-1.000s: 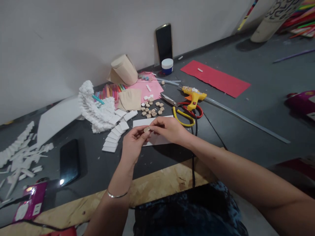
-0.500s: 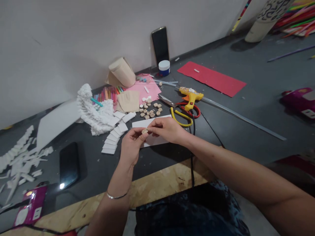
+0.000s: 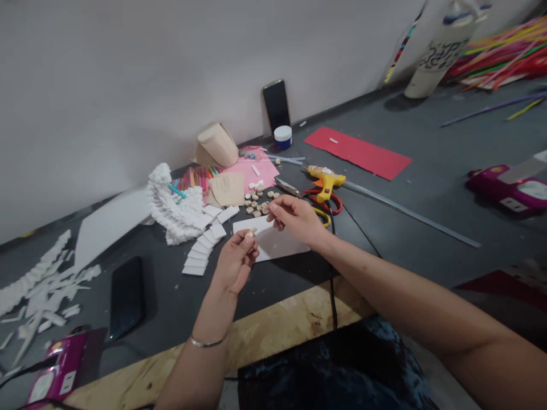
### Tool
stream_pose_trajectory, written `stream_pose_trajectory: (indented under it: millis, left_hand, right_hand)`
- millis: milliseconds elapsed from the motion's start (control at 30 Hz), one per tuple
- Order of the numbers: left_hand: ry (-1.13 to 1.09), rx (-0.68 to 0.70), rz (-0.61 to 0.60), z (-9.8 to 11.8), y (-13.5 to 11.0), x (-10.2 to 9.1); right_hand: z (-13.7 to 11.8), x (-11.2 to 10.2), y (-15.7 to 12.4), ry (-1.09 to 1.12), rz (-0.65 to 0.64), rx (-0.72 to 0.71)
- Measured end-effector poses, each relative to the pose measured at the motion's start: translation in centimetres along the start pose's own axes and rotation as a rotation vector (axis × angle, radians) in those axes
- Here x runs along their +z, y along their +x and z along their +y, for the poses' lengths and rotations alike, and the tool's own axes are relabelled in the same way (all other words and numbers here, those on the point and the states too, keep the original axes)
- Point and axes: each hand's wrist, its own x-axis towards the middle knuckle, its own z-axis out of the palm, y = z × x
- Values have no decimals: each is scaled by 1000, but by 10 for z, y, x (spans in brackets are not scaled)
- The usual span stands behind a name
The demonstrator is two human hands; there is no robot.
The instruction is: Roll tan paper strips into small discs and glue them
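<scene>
**Left hand pinches wood slice over white card**

Observed at frame center: your left hand point(image 3: 235, 263) has a clenched grip, pinching a small pale wood slice point(image 3: 249, 233) between thumb and fingertips, just over the left end of a white card point(image 3: 273, 242). Your right hand point(image 3: 297, 221) hovers above the card, its grip released, fingers loosely curled, nothing visible in them.

Nearest the right fingers: a cluster of wood discs point(image 3: 258, 204) along the card's upper edge. Just beyond lie scissors point(image 3: 308, 196) with red and yellow handles, and a yellow hot glue gun point(image 3: 325, 182) resting on them. Left of the card, white rectangles point(image 3: 200, 250) form a curved row beside a crinkled white mass point(image 3: 175, 208). Everything sits on a dark surface point(image 3: 273, 302); a red sheet point(image 3: 359, 152) lies toward the upper right.
</scene>
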Motion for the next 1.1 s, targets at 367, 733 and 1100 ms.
stream_pose_trajectory:
  millis: [367,733,1100]
  left_hand:
    - [-241,27,-55,9,-1,-8]
    - [-194,173,-92,3,-9,-4]
    - [35,338,-42,1,-17,0]
  right_hand:
    - [-21,0,-13,-772,-232,-195]
    - [-32,-121,12,-1329,113,251]
    - [1,-135,27,-1229,148,444]
